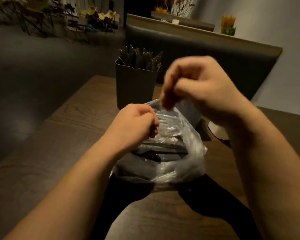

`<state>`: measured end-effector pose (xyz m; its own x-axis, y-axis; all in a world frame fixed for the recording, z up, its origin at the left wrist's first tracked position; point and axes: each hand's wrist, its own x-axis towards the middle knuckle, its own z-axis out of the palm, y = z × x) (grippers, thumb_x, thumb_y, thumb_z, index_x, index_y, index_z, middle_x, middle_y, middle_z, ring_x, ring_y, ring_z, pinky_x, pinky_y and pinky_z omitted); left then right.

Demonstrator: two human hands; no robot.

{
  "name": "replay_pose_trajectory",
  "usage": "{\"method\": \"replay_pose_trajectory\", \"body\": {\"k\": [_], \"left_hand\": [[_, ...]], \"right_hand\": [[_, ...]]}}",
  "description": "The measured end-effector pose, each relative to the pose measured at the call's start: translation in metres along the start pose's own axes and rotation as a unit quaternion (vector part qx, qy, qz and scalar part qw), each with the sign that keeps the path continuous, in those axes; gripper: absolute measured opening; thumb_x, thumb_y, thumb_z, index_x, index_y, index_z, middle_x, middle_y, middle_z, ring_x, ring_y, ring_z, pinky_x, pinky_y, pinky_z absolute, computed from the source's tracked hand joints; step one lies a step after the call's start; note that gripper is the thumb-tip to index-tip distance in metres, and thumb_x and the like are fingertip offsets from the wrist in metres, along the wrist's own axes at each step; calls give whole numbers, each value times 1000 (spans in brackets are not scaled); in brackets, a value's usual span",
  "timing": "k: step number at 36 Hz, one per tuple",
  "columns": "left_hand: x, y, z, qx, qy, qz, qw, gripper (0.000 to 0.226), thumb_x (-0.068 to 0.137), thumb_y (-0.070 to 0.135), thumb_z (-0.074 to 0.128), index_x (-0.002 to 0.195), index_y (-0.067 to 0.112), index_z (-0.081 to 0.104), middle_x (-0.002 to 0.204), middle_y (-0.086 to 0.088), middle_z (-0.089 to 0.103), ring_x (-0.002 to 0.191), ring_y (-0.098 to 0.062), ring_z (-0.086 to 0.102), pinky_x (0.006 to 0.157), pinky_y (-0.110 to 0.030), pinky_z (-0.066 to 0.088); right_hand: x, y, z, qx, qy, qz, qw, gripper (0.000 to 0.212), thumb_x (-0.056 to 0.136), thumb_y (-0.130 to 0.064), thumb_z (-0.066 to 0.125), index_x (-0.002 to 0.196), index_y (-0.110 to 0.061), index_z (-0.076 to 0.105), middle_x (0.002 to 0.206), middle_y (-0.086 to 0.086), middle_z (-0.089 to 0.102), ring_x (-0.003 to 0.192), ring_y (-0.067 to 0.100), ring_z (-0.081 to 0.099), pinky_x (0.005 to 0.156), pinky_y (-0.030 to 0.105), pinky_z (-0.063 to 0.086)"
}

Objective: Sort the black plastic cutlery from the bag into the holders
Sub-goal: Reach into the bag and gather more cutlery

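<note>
Pinching the bag [189, 158] by its rim with left hand [137, 123] and right hand [203, 89], you are opening it; far holder [135, 84] is standing part-filled, cutlery [166, 149] is lying bagged.

place: café or restaurant dining room | seating: padded dark booth back [197, 54] topped by a wooden ledge [184, 27] | desk [73, 118]: dark wood grain, with a holder [135, 85] packed with black cutlery [139, 58] | decor: flowers [228, 25] on the ledge, folding chairs [97, 19] across the floor

Wooden table [68, 129] — padded bench [215, 58], yellow flowers [228, 23]
</note>
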<state>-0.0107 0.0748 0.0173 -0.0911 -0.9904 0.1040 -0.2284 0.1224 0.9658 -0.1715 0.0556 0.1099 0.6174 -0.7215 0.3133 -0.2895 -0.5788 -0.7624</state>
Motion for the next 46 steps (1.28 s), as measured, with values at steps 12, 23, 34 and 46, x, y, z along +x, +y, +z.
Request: {"method": "replay_pose_trajectory", "body": {"k": [12,23,34,46], "left_hand": [[-1,-27,-2,535,-93,67,837,41,73,49,76,108,33,61,111,10,63,107,-18,60,83,-32,45],[4,-31,1,554,-165,7,816,77,77,58,72,142,23,49,142,-1,47,133,-23,40,113,-42,38],[10,-38,3,539,-120,40,833,26,94,33,63,120,29,63,120,2,57,115,-23,53,98,-43,47],[18,-47,9,495,-37,13,868,34,89,15,67,118,31,67,116,1,67,110,-24,60,89,-33,45]], "right_hand": [[-54,75,29,-420,-144,243,863,82,75,-44,83,145,-32,42,144,-6,53,130,20,52,105,41,48],[-29,77,29,-404,-185,206,872,95,69,-41,88,150,-29,39,150,-5,45,139,19,41,114,37,38],[-22,104,37,-388,-102,151,904,31,92,-28,69,123,-26,68,116,-6,68,104,13,62,95,35,51],[-23,113,49,-404,-106,164,894,13,90,-16,64,97,-23,73,91,-3,71,86,20,62,84,37,55]]}}
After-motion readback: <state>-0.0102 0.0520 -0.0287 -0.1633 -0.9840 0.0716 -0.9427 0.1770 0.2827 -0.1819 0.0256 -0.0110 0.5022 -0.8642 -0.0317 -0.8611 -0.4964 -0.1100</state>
